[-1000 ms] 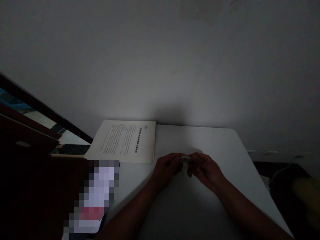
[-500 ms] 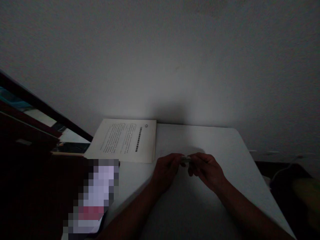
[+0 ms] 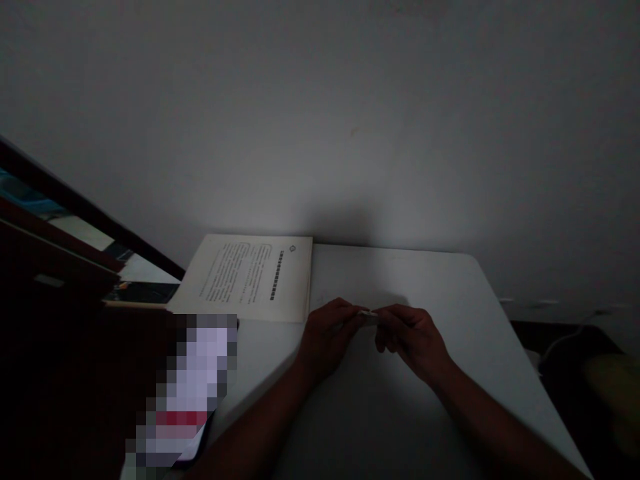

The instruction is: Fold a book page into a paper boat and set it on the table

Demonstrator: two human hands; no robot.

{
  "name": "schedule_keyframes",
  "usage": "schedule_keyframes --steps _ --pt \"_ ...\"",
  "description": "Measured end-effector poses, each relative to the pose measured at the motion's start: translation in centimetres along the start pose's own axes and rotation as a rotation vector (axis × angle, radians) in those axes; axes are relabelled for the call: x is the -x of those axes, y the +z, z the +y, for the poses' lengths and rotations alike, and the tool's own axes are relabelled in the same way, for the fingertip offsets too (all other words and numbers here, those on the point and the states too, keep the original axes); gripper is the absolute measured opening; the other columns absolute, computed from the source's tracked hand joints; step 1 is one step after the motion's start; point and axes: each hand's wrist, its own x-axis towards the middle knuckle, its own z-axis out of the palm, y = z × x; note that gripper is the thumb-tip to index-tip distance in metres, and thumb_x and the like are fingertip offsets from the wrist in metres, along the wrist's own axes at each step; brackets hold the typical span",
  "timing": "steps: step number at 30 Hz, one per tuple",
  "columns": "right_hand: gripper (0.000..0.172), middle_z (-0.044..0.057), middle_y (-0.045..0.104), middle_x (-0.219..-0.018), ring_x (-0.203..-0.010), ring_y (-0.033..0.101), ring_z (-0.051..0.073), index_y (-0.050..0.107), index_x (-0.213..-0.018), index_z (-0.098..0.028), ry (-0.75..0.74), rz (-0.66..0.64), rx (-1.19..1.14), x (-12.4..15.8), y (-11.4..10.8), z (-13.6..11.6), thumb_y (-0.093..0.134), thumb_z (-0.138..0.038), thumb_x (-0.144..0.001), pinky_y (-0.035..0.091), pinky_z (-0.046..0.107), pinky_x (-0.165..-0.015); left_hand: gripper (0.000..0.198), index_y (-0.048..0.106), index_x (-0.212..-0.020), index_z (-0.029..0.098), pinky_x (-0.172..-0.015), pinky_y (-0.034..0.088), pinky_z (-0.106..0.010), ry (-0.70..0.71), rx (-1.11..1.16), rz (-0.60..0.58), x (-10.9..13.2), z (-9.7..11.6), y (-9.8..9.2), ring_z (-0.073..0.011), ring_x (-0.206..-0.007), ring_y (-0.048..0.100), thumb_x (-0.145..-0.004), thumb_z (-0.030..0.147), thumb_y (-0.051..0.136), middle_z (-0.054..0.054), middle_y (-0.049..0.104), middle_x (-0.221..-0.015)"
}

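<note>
Between the fingertips of both hands is a small, flat, pale piece [image 3: 369, 314], too dark and small to name. My left hand [image 3: 331, 335] pinches its left end, thumb and fingers pressed together. On the other end my right hand [image 3: 411, 333] has a similar pinch, with its lower fingers curled under. Both hands are held above the white table [image 3: 430, 280], and most of the small piece is hidden by the fingers.
A printed paper booklet [image 3: 245, 277] lies at the table's back left. In front of it is a lit phone [image 3: 193, 393], its screen blurred out. A grey wall [image 3: 320, 133] rises behind the table, and dark furniture [image 3: 50, 347] stands at the left.
The small piece has tilted and now shows a thinner edge. My left hand has turned slightly and its fingers sit a little higher; my right hand has barely moved.
</note>
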Motion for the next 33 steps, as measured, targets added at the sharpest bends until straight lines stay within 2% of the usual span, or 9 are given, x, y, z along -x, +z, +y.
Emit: schedule_keyframes --steps 8,13,20,24,29,33 --pt "0.022 -0.001 0.061 -0.048 -0.039 0.05 0.008 0.065 -0.081 -0.014 0.001 -0.013 0.13 0.2 0.2 -0.5 0.06 -0.035 -0.082 0.037 0.02 -0.039 0.015 0.07 -0.088 0.017 -0.065 0.043 -0.022 -0.123 0.08 -0.029 -0.1 0.1 -0.2 -0.0113 -0.07 0.058 -0.083 0.025 0.058 -0.001 0.061 -0.074" --pt "0.024 -0.001 0.06 -0.048 -0.039 0.05 0.008 0.063 -0.076 -0.015 -0.004 -0.005 0.24 0.6 0.5 -1.0 0.059 -0.038 -0.082 0.04 0.021 -0.041 0.022 0.065 -0.075 0.014 -0.059 0.042 -0.02 -0.182 0.073 -0.018 -0.1 0.2 0.1 -0.0101 -0.062 0.055 -0.085 0.03 0.054 0.0 0.059 -0.066" --pt "0.026 -0.003 0.056 -0.047 -0.038 0.045 0.006 0.063 -0.076 -0.015 0.007 0.001 0.399 0.8 0.6 -0.6 0.058 -0.04 -0.082 0.036 0.018 -0.038 0.021 0.062 -0.071 0.015 -0.058 0.04 -0.019 -0.079 -0.102 -0.014 0.0 0.4 0.4 -0.0088 -0.059 0.053 -0.086 0.025 0.052 0.001 0.058 -0.063" --pt "0.025 -0.003 0.054 -0.047 -0.039 0.042 0.005 0.064 -0.071 -0.015 0.027 -0.017 0.515 0.8 0.6 -0.7 0.059 -0.038 -0.081 0.03 0.016 -0.037 0.019 0.061 -0.074 0.015 -0.059 0.041 -0.021 0.042 -0.184 -0.015 0.3 0.0 0.6 -0.0098 -0.061 0.054 -0.087 0.023 0.05 0.0 0.06 -0.065" --pt "0.028 -0.002 0.055 -0.046 -0.037 0.042 0.005 0.064 -0.073 -0.015 0.097 -0.031 0.452 0.9 0.8 -1.1 0.057 -0.041 -0.082 0.029 0.016 -0.036 0.02 0.062 -0.077 0.014 -0.057 0.041 -0.021 0.201 -0.29 0.027 0.6 -0.2 0.8 -0.0099 -0.058 0.053 -0.089 0.021 0.046 -0.002 0.059 -0.064" --pt "0.033 -0.002 0.056 -0.044 -0.033 0.041 0.005 0.066 -0.082 -0.014 0.118 -0.028 0.406 1.0 1.1 -1.3 0.055 -0.045 -0.083 0.03 0.016 -0.034 0.022 0.063 -0.077 0.014 -0.056 0.04 -0.021 0.206 -0.31 0.022 0.6 0.1 0.6 -0.0096 -0.056 0.051 -0.089 0.021 0.045 -0.002 0.058 -0.062"
